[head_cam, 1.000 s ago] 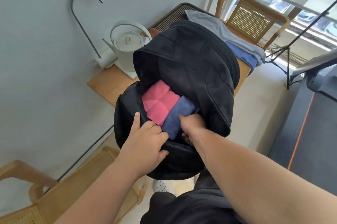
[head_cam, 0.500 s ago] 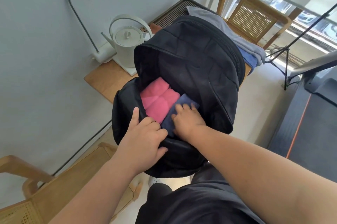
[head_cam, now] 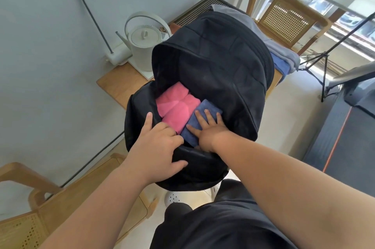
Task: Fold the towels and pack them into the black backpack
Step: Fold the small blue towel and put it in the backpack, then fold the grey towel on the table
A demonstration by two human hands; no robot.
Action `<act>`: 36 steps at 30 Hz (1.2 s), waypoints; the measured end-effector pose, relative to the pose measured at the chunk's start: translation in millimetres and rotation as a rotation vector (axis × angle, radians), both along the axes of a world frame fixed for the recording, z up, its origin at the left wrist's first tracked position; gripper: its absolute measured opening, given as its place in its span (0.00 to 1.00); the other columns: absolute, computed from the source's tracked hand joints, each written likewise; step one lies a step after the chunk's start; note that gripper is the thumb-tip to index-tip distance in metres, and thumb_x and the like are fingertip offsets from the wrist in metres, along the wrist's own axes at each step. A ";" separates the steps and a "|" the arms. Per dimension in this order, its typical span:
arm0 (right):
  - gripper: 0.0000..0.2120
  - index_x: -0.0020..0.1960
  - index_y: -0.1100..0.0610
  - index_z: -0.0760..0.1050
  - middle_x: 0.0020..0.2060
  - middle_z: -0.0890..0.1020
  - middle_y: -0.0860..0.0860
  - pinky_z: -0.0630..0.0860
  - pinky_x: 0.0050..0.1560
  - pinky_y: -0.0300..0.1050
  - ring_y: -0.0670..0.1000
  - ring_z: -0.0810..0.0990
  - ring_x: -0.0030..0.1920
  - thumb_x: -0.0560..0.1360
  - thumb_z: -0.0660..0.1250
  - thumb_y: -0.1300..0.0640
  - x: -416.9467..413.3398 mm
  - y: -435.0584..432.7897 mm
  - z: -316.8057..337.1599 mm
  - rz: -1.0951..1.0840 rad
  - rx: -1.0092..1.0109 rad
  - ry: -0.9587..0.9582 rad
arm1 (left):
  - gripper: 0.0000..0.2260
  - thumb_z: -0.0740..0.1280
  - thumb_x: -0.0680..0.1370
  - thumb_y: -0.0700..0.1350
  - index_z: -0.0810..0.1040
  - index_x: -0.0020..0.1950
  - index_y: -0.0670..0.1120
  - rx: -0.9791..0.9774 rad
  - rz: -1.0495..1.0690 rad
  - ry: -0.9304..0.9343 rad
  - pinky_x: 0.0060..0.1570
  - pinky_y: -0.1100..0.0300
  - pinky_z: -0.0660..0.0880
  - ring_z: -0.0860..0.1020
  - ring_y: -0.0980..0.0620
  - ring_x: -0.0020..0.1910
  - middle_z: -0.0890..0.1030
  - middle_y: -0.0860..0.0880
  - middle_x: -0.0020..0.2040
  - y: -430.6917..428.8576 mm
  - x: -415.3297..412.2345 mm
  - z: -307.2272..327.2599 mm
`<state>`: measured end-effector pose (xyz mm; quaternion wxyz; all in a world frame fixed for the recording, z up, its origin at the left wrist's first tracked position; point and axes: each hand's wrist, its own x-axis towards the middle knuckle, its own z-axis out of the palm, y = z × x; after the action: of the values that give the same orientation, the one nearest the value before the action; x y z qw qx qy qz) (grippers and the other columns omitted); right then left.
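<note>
The black backpack (head_cam: 219, 62) lies unzipped on the wooden table (head_cam: 117, 84), its mouth toward me. Inside it, side by side, lie a folded pink towel (head_cam: 176, 106) and a folded dark blue towel (head_cam: 203, 112). My right hand (head_cam: 209, 129) lies flat on the blue towel, fingers straight and spread. My left hand (head_cam: 160, 147) grips the near rim of the opening, fingers curled over the edge and forefinger stretched along the fabric. A grey towel (head_cam: 280, 47) and a blue towel (head_cam: 281, 65) lie on the table behind the pack.
A white kettle (head_cam: 144, 41) on its base and a hooked metal tube (head_cam: 95, 11) stand at the table's left against the wall. Wooden cane chairs stand at far right (head_cam: 288, 15) and near left (head_cam: 26, 226). A tripod (head_cam: 324, 60) and treadmill (head_cam: 345, 123) stand at the right.
My right hand came out from beside the blue towel and now lies flat on top of it with the fingers spread. My left hand kept its grip on the rim.
</note>
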<state>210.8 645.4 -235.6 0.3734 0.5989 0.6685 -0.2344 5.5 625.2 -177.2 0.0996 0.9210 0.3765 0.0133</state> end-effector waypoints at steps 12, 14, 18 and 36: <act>0.22 0.74 0.52 0.70 0.76 0.67 0.54 0.48 0.78 0.64 0.60 0.53 0.80 0.82 0.55 0.46 11.2 -15.6 158.6 0.287 1.075 0.427 | 0.15 0.61 0.81 0.49 0.77 0.62 0.41 0.288 0.376 -0.696 0.59 0.61 0.65 0.75 0.46 0.55 0.79 0.45 0.56 18.4 53.4 81.1; 0.21 0.71 0.53 0.74 0.74 0.70 0.54 0.51 0.78 0.62 0.59 0.56 0.80 0.81 0.61 0.48 32.6 -16.4 177.4 0.278 1.202 0.542 | 0.15 0.61 0.82 0.46 0.76 0.62 0.38 0.391 0.385 -0.746 0.59 0.61 0.63 0.75 0.44 0.55 0.78 0.43 0.56 22.7 77.3 101.7; 0.22 0.72 0.49 0.73 0.74 0.69 0.50 0.55 0.78 0.56 0.55 0.59 0.78 0.81 0.59 0.43 118.3 -12.0 196.9 0.098 1.236 0.593 | 0.15 0.62 0.81 0.45 0.75 0.61 0.37 0.503 0.369 -0.775 0.60 0.58 0.64 0.74 0.44 0.55 0.77 0.41 0.55 24.1 148.1 138.2; 0.34 0.77 0.44 0.62 0.79 0.58 0.52 0.60 0.75 0.60 0.58 0.58 0.77 0.75 0.65 0.35 470.9 -10.3 134.8 -0.419 0.828 0.504 | 0.26 0.66 0.76 0.63 0.71 0.70 0.52 0.042 0.439 -0.142 0.65 0.47 0.70 0.69 0.46 0.65 0.69 0.50 0.68 53.7 455.7 93.0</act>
<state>681.7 635.1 -100.8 -0.1216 0.7422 0.6401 -0.1568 461.2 679.0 -84.2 0.1014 0.8156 0.5596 0.1071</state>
